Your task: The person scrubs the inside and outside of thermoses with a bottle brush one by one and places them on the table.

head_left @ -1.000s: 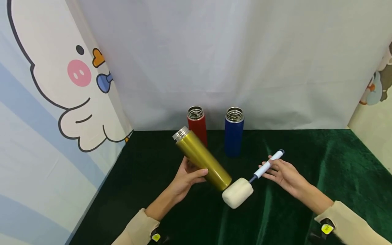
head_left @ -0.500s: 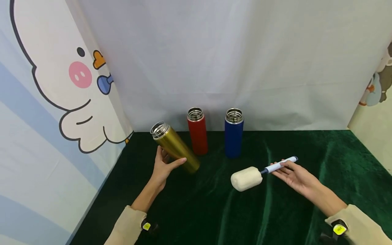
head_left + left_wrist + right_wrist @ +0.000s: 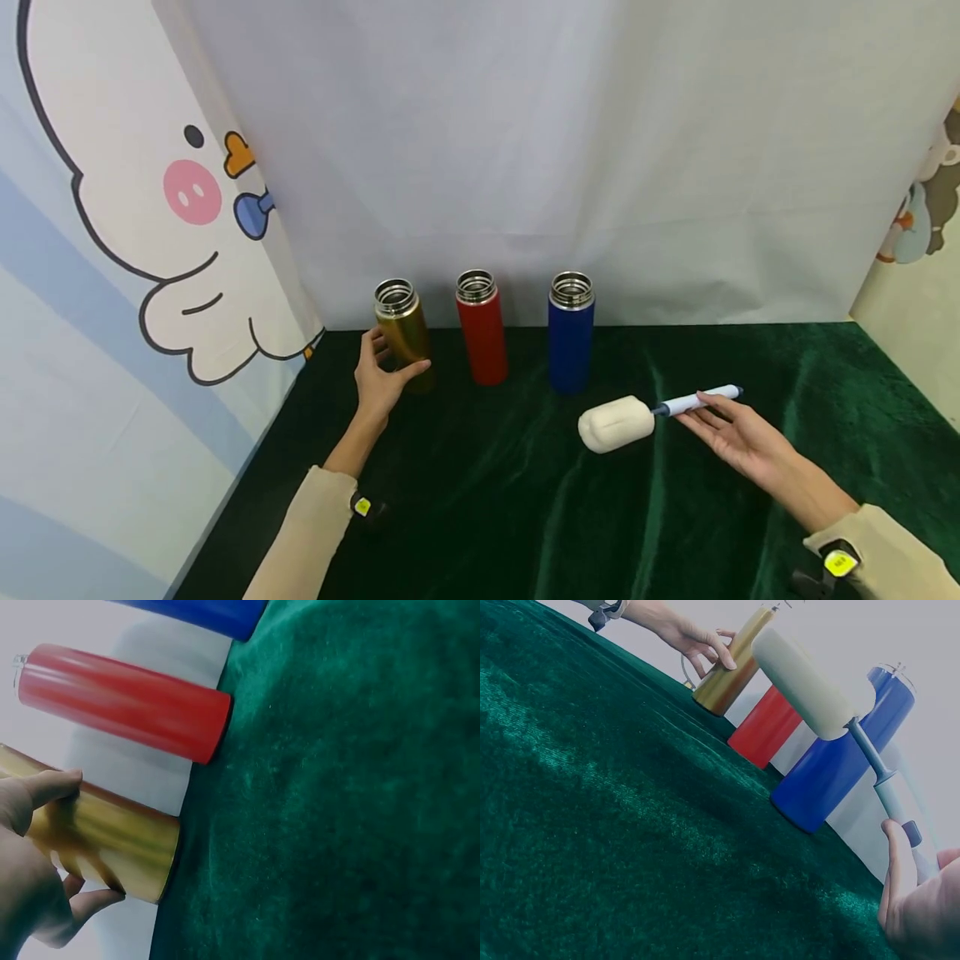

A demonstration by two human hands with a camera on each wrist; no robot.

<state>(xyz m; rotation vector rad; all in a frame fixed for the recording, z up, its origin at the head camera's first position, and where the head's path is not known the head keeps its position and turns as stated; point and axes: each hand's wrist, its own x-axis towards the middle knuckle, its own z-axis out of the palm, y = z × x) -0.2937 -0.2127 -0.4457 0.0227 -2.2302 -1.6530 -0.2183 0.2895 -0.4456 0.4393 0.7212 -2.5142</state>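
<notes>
My left hand (image 3: 377, 385) grips a gold open-mouthed flask (image 3: 406, 330) round its body, thumb on the right side. The flask stands upright on the green cloth at the left end of a row; in the left wrist view its base (image 3: 142, 855) meets the cloth. A red flask (image 3: 483, 340) and a blue flask (image 3: 571, 346), both lidless, stand to its right. At the right, my right hand (image 3: 753, 442) holds a bottle brush by its pale handle (image 3: 686, 403). The brush's white sponge head (image 3: 617, 423) points left, above the cloth.
Dark green velvet cloth (image 3: 480, 500) covers the table. Behind the flasks hangs a pale curtain (image 3: 480, 150), close to the row. A cartoon-printed sheet (image 3: 120, 250) borders the left side.
My left hand has carried the gold flask left and back, turning it from tilted to upright beside the red one. The right hand has drawn the brush to the right, its head swinging up.
</notes>
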